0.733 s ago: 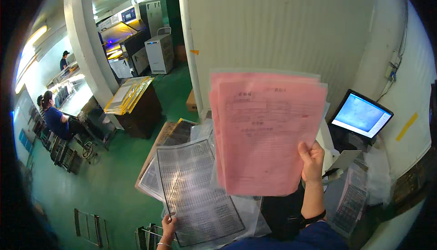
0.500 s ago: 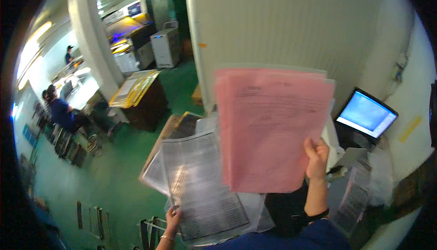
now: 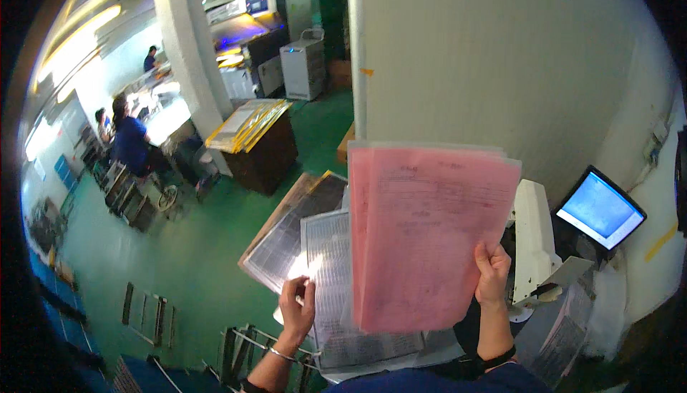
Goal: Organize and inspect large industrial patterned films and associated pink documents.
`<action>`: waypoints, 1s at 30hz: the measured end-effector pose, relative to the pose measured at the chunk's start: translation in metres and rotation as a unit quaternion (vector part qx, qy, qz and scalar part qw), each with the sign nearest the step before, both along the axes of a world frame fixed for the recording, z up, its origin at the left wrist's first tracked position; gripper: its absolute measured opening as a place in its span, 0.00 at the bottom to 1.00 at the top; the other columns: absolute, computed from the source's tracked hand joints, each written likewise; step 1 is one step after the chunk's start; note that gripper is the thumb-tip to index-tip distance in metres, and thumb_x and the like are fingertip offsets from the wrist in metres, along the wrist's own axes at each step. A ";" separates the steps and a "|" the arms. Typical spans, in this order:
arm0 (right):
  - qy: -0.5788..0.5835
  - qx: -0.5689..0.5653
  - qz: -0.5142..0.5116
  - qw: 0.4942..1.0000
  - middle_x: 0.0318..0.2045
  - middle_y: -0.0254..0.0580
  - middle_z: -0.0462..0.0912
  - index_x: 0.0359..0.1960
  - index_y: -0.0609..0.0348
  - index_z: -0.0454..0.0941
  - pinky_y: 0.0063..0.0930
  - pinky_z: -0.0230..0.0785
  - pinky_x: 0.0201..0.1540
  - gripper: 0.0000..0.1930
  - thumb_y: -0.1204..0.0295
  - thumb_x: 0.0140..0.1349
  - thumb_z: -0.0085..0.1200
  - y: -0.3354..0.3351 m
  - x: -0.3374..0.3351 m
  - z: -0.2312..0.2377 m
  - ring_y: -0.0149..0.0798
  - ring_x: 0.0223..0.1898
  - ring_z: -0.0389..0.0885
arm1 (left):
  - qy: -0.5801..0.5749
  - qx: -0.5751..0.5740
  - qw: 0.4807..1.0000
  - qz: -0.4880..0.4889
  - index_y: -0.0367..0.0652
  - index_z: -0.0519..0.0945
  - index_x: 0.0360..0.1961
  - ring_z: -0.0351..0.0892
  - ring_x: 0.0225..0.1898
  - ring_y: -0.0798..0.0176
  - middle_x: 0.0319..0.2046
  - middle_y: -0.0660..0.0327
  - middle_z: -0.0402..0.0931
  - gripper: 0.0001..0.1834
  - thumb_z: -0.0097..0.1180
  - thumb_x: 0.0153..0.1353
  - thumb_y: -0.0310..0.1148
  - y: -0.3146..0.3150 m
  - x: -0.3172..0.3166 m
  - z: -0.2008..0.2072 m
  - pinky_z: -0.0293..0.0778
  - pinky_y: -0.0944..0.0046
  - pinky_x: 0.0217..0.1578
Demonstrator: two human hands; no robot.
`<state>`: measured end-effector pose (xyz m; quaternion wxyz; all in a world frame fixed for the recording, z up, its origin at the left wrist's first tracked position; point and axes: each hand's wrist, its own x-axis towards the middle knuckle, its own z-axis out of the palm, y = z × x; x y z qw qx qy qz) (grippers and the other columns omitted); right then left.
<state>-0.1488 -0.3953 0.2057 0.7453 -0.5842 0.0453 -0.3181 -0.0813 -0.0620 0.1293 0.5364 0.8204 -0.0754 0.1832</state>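
Note:
My right hand (image 3: pixel 492 273) grips the lower right edge of a stack of pink printed sheets in clear sleeves (image 3: pixel 429 236), held up in front of me. My left hand (image 3: pixel 296 308) has its fingers pinched at the left edge of a clear film sheet with dark print (image 3: pixel 328 257). That film lies on other sheets, and the pink stack covers its right part. Under it to the left is a darker film (image 3: pixel 275 246) on a brown board. A bright glint by the left fingertips blurs their contact with the film.
At right stand a white device (image 3: pixel 533 243) and a lit monitor (image 3: pixel 601 210). A pale wall (image 3: pixel 458 57) rises ahead. A dark cabinet (image 3: pixel 265 160) bears yellow-edged frames. Metal racks (image 3: pixel 147 314) stand on the green floor at left. People (image 3: pixel 130 143) sit at a bright table farther off.
My left hand has moved up along the film's left edge. The pink stack sits lower in view, still in my right hand. The view has turned a little left.

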 end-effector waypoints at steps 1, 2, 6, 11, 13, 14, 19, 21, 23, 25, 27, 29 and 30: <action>-0.014 -0.003 0.003 1.000 0.34 0.30 0.78 0.36 0.62 0.76 0.19 0.63 0.41 0.06 0.73 0.61 0.51 0.007 0.001 -0.001 0.23 0.35 0.72 | -0.125 0.009 0.991 -0.044 0.35 0.76 0.33 0.72 0.24 0.63 0.25 0.57 0.72 0.06 0.55 0.52 0.21 -0.012 -0.002 0.044 0.68 0.69 0.27; -0.026 -0.007 0.000 1.000 0.35 0.32 0.79 0.37 0.63 0.76 0.19 0.63 0.42 0.06 0.74 0.61 0.50 0.008 0.000 -0.002 0.24 0.36 0.73 | -0.184 0.032 0.978 -0.095 0.34 0.75 0.33 0.73 0.28 0.62 0.27 0.55 0.74 0.07 0.56 0.52 0.21 -0.025 -0.007 0.085 0.69 0.67 0.30; -0.025 -0.020 0.013 0.999 0.38 0.34 0.79 0.39 0.63 0.75 0.21 0.64 0.44 0.07 0.74 0.61 0.50 0.013 -0.005 -0.004 0.25 0.38 0.73 | -0.237 0.010 0.963 -0.128 0.34 0.74 0.43 0.74 0.29 0.62 0.28 0.55 0.75 0.18 0.60 0.48 0.22 -0.066 -0.009 0.139 0.70 0.67 0.31; -0.034 -0.003 0.033 0.999 0.40 0.37 0.78 0.40 0.65 0.75 0.22 0.63 0.46 0.08 0.74 0.62 0.49 0.030 -0.005 -0.010 0.26 0.40 0.73 | -0.268 0.086 0.947 -0.154 0.37 0.70 0.49 0.72 0.25 0.68 0.28 0.57 0.74 0.24 0.60 0.48 0.21 -0.060 -0.014 0.131 0.69 0.71 0.23; -0.037 -0.008 0.038 0.999 0.39 0.36 0.78 0.39 0.65 0.75 0.22 0.63 0.46 0.08 0.74 0.62 0.50 0.021 -0.008 -0.016 0.26 0.40 0.73 | -0.311 0.054 0.946 -0.074 0.35 0.74 0.45 0.70 0.25 0.68 0.36 0.54 0.70 0.21 0.63 0.47 0.23 -0.069 -0.020 0.133 0.69 0.73 0.22; -0.037 -0.010 0.046 0.998 0.39 0.36 0.78 0.39 0.65 0.75 0.23 0.63 0.46 0.08 0.74 0.61 0.50 0.018 -0.009 -0.017 0.26 0.40 0.73 | -0.312 0.051 0.946 -0.075 0.35 0.74 0.45 0.70 0.25 0.68 0.36 0.54 0.70 0.21 0.63 0.47 0.23 -0.069 -0.019 0.135 0.69 0.73 0.22; -0.034 0.023 0.026 0.999 0.36 0.35 0.78 0.39 0.64 0.75 0.23 0.65 0.43 0.07 0.74 0.62 0.50 0.022 -0.011 -0.008 0.27 0.38 0.74 | -0.266 0.074 0.956 -0.096 0.40 0.79 0.37 0.69 0.31 0.62 0.41 0.53 0.66 0.16 0.64 0.43 0.24 -0.067 -0.015 0.135 0.70 0.66 0.30; -0.033 0.023 0.024 0.999 0.36 0.35 0.78 0.40 0.64 0.74 0.22 0.66 0.42 0.08 0.74 0.62 0.49 0.020 -0.013 -0.010 0.27 0.38 0.74 | -0.297 0.086 0.947 -0.094 0.42 0.80 0.36 0.68 0.33 0.61 0.41 0.53 0.67 0.16 0.64 0.42 0.24 -0.067 -0.017 0.134 0.69 0.66 0.31; -0.037 0.034 0.061 0.997 0.38 0.36 0.79 0.42 0.65 0.74 0.22 0.66 0.42 0.09 0.74 0.62 0.49 0.018 -0.015 -0.012 0.28 0.38 0.75 | -0.352 0.134 0.923 -0.082 0.46 0.82 0.35 0.68 0.36 0.59 0.41 0.54 0.68 0.15 0.65 0.41 0.25 -0.066 -0.019 0.131 0.67 0.66 0.30; -0.028 0.047 0.048 0.997 0.38 0.37 0.79 0.42 0.65 0.74 0.22 0.67 0.42 0.09 0.74 0.62 0.49 0.027 -0.013 -0.004 0.28 0.38 0.75 | -0.362 0.143 0.916 -0.093 0.47 0.83 0.35 0.68 0.37 0.58 0.41 0.53 0.68 0.15 0.65 0.41 0.25 -0.064 -0.023 0.130 0.66 0.66 0.30; -0.017 0.061 0.035 0.997 0.38 0.37 0.79 0.42 0.66 0.74 0.22 0.67 0.42 0.10 0.74 0.62 0.49 0.029 -0.012 -0.002 0.28 0.38 0.75 | -0.372 0.152 0.910 -0.104 0.48 0.83 0.35 0.68 0.38 0.58 0.42 0.53 0.68 0.16 0.65 0.41 0.25 -0.063 -0.024 0.129 0.66 0.66 0.30; -0.005 0.039 0.032 0.999 0.38 0.37 0.79 0.41 0.66 0.74 0.22 0.67 0.42 0.09 0.75 0.62 0.49 0.028 -0.012 -0.003 0.27 0.37 0.76 | -0.375 0.153 0.908 -0.109 0.49 0.83 0.36 0.67 0.39 0.57 0.41 0.52 0.68 0.16 0.65 0.41 0.26 -0.061 -0.023 0.127 0.66 0.66 0.30; -0.007 0.040 0.030 0.999 0.38 0.37 0.79 0.41 0.66 0.74 0.22 0.67 0.42 0.09 0.75 0.62 0.49 0.026 -0.013 -0.004 0.27 0.37 0.76 | -0.377 0.153 0.907 -0.110 0.49 0.83 0.36 0.67 0.39 0.57 0.41 0.52 0.68 0.16 0.65 0.41 0.26 -0.061 -0.024 0.129 0.66 0.66 0.30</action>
